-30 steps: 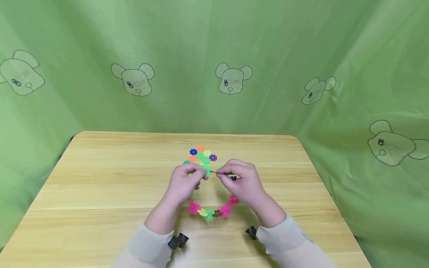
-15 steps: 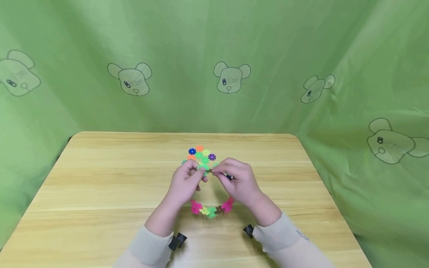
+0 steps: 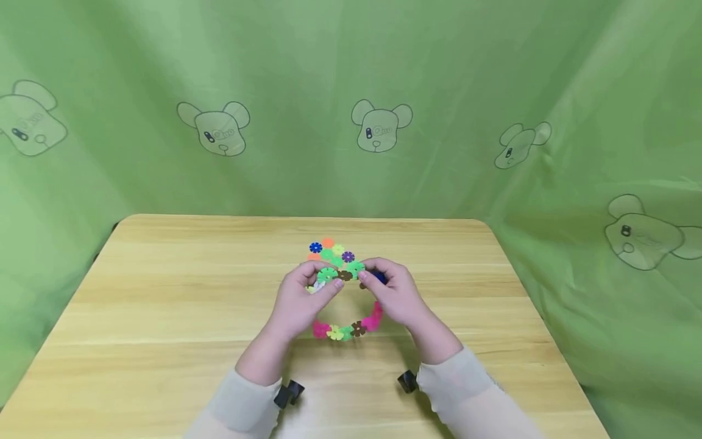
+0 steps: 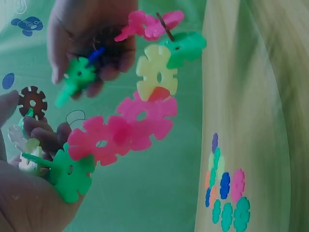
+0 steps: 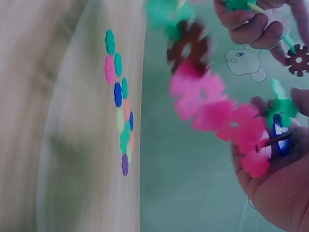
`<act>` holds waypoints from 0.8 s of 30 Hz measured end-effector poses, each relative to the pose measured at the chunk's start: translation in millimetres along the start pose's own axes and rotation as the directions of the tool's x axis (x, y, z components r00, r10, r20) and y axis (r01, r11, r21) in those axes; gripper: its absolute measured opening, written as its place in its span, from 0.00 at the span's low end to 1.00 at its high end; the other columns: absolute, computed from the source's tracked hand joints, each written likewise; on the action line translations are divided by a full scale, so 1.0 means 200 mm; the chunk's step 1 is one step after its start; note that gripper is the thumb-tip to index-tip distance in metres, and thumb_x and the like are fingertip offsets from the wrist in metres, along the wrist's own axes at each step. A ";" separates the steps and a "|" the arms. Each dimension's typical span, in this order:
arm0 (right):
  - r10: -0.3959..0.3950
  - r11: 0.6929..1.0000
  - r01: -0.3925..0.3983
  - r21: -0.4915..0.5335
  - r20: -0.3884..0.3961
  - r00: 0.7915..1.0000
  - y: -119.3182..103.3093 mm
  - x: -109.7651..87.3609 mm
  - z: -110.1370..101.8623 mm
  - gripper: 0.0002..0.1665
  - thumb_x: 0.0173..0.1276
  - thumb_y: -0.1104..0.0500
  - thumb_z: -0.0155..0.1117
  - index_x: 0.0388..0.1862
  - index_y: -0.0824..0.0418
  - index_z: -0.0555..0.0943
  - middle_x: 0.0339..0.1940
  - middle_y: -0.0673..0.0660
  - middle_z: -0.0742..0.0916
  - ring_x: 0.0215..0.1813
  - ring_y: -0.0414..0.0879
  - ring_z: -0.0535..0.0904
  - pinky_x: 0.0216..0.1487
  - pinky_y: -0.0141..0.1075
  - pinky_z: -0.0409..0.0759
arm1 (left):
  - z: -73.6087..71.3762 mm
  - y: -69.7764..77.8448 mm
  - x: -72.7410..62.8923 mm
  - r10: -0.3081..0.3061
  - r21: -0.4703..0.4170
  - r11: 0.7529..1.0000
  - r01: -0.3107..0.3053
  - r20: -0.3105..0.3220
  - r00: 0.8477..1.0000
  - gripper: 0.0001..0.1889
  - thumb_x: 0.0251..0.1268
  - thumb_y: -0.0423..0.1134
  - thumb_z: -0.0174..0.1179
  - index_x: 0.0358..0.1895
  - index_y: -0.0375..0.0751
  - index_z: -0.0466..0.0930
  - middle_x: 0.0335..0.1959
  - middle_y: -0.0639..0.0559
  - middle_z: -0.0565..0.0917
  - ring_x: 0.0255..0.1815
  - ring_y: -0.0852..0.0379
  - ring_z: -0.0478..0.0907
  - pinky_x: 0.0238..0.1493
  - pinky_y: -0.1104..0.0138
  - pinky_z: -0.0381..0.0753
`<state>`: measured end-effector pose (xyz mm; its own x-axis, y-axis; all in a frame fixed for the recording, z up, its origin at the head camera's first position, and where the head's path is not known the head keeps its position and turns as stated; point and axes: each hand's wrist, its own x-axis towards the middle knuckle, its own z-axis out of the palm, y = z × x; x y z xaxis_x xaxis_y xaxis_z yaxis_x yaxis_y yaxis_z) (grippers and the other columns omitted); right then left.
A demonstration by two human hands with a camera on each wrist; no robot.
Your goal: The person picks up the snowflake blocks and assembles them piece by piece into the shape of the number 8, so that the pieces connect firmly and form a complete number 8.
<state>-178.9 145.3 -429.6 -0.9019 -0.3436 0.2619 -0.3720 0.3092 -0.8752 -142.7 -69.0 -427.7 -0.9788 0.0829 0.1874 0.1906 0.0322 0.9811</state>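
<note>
Both hands hold a loop-shaped chain of slotted plastic snowflake discs above the table. My left hand (image 3: pixel 298 296) pinches one end, where a green snowflake disc (image 3: pixel 327 275) carries a brown snowflake disc (image 4: pixel 33 103). At the other end, my right hand (image 3: pixel 396 292) grips a green snowflake disc (image 5: pixel 281 108) with a dark blue disc (image 5: pixel 280 135) beside it. A gap shows between the brown disc and that green disc in both wrist views. Pink discs (image 4: pixel 142 116), a yellow disc (image 4: pixel 157 72) and further green and brown ones hang below. Palms and fingers hide some discs.
Several loose snowflake discs lie on the wooden table (image 3: pixel 181 317) beyond the hands, among them a blue disc (image 3: pixel 315 247) and a purple disc (image 3: pixel 348 256). A green curtain (image 3: pixel 301 171) surrounds the table. A black wrist camera (image 3: pixel 289 393) sits at the left cuff.
The brown disc, earlier pinched in my right hand, has been pushed onto the left end's green disc and let go. My right hand now holds the chain's other green end; the chain has risen slightly.
</note>
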 end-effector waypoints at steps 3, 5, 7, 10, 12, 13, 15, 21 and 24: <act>-0.088 0.995 0.092 0.047 -0.069 0.994 -0.01 -0.02 0.01 0.07 0.76 0.71 0.61 0.46 0.75 0.84 0.34 0.66 0.86 0.36 0.46 0.84 0.41 0.34 0.87 | -0.01 -0.01 0.00 0.014 0.022 1.000 -0.014 -0.021 1.000 0.10 0.68 0.32 0.71 0.50 0.37 0.86 0.39 0.50 0.88 0.39 0.54 0.80 0.41 0.64 0.81; -0.135 0.988 0.141 0.062 -0.096 0.986 -0.02 -0.03 0.01 0.06 0.74 0.73 0.61 0.44 0.75 0.84 0.33 0.67 0.86 0.35 0.45 0.83 0.39 0.33 0.86 | -0.01 -0.01 0.00 0.026 0.020 0.999 -0.026 -0.026 0.999 0.11 0.67 0.31 0.72 0.50 0.37 0.86 0.40 0.48 0.89 0.40 0.53 0.81 0.44 0.62 0.82; -0.163 0.982 0.172 0.072 -0.113 0.980 -0.03 -0.04 0.01 0.06 0.73 0.74 0.60 0.43 0.75 0.84 0.32 0.69 0.85 0.34 0.44 0.82 0.36 0.32 0.84 | -0.01 -0.02 0.00 0.044 0.004 0.999 -0.044 -0.020 0.999 0.11 0.67 0.30 0.71 0.50 0.35 0.86 0.40 0.47 0.89 0.42 0.54 0.83 0.48 0.59 0.83; -0.185 0.977 0.197 0.078 -0.137 0.973 -0.04 -0.04 0.02 0.05 0.72 0.75 0.60 0.40 0.74 0.84 0.31 0.68 0.85 0.33 0.43 0.81 0.34 0.31 0.82 | -0.01 -0.03 0.00 0.085 -0.011 0.996 -0.085 -0.001 0.996 0.11 0.66 0.29 0.71 0.50 0.34 0.86 0.42 0.45 0.90 0.45 0.53 0.83 0.51 0.57 0.84; -0.185 0.977 0.199 0.081 -0.154 0.971 -0.05 -0.04 0.02 0.06 0.72 0.75 0.60 0.39 0.73 0.84 0.30 0.65 0.85 0.33 0.42 0.81 0.34 0.31 0.82 | -0.01 -0.03 0.00 0.109 -0.005 0.994 -0.109 0.006 0.994 0.11 0.66 0.30 0.72 0.50 0.35 0.86 0.43 0.45 0.90 0.46 0.53 0.82 0.51 0.58 0.82; -0.183 0.977 0.198 0.081 -0.164 0.969 -0.06 -0.05 0.02 0.06 0.72 0.75 0.60 0.38 0.73 0.84 0.30 0.63 0.86 0.33 0.42 0.81 0.34 0.31 0.82 | -0.01 -0.02 0.00 0.119 -0.008 0.993 -0.118 0.009 0.993 0.11 0.66 0.30 0.72 0.49 0.34 0.86 0.43 0.45 0.89 0.46 0.53 0.82 0.50 0.59 0.83; -0.177 0.978 0.194 0.080 -0.184 0.967 -0.06 -0.05 0.03 0.06 0.73 0.75 0.60 0.38 0.73 0.85 0.30 0.58 0.86 0.32 0.42 0.81 0.33 0.31 0.82 | -0.01 -0.02 0.00 0.134 -0.003 0.991 -0.134 0.011 0.991 0.11 0.66 0.30 0.72 0.49 0.35 0.86 0.44 0.45 0.89 0.44 0.54 0.81 0.49 0.62 0.82; -0.202 0.970 0.224 0.099 -0.194 0.960 -0.08 -0.05 0.04 0.07 0.72 0.76 0.61 0.37 0.72 0.85 0.30 0.51 0.86 0.30 0.43 0.80 0.31 0.31 0.81 | -0.01 -0.01 -0.01 0.157 -0.019 0.987 -0.157 0.019 0.987 0.11 0.65 0.28 0.72 0.48 0.33 0.86 0.43 0.43 0.89 0.45 0.54 0.83 0.51 0.60 0.84; -0.197 0.967 0.222 0.122 -0.184 0.963 -0.09 -0.05 0.04 0.07 0.73 0.76 0.60 0.37 0.73 0.85 0.32 0.53 0.87 0.31 0.43 0.81 0.33 0.31 0.83 | 0.00 -0.01 -0.01 0.153 -0.040 0.988 -0.152 0.025 0.988 0.09 0.64 0.27 0.72 0.46 0.30 0.86 0.40 0.40 0.89 0.38 0.57 0.83 0.42 0.66 0.85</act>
<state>-160.7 136.6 -420.2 -0.8354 -0.2285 0.4999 -0.5329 0.1143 -0.8384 -141.6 -69.8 -429.9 -0.9361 0.1113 0.3337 0.3336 -0.0204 0.9425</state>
